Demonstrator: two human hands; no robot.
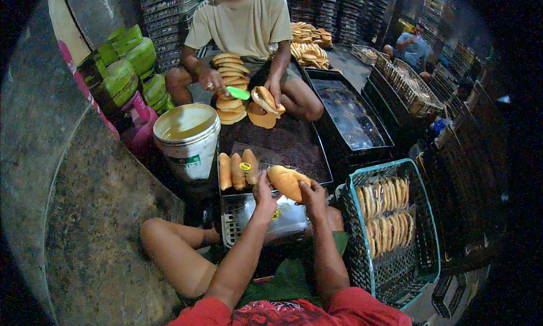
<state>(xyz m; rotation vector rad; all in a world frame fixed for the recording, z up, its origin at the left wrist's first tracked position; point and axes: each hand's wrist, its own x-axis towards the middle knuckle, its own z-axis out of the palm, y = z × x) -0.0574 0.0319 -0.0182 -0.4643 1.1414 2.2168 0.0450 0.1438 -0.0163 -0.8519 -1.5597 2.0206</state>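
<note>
Between my two hands is a golden-brown bread bun [287, 182], held above the near edge of a dark tray [305, 150]. My left hand [264, 192] grips its left end, and my right hand [313, 197] closes on its right end. Left of it, several long bread rolls [225, 172] lie side by side on the tray, at least one in a clear bag with a round yellow label. Below my hands, a stack of clear plastic bags [288, 215] rests on a pale crate [231, 230].
Across the tray, a person holds a green spatula [238, 93] and a split bun [267, 99] beside stacked buns [231, 71]. A white bucket [189, 150] stands left. On the right are a teal-rimmed crate [434, 235] of packed breads and another dark tray [350, 111]. Green gas cylinders [120, 80] stand far left.
</note>
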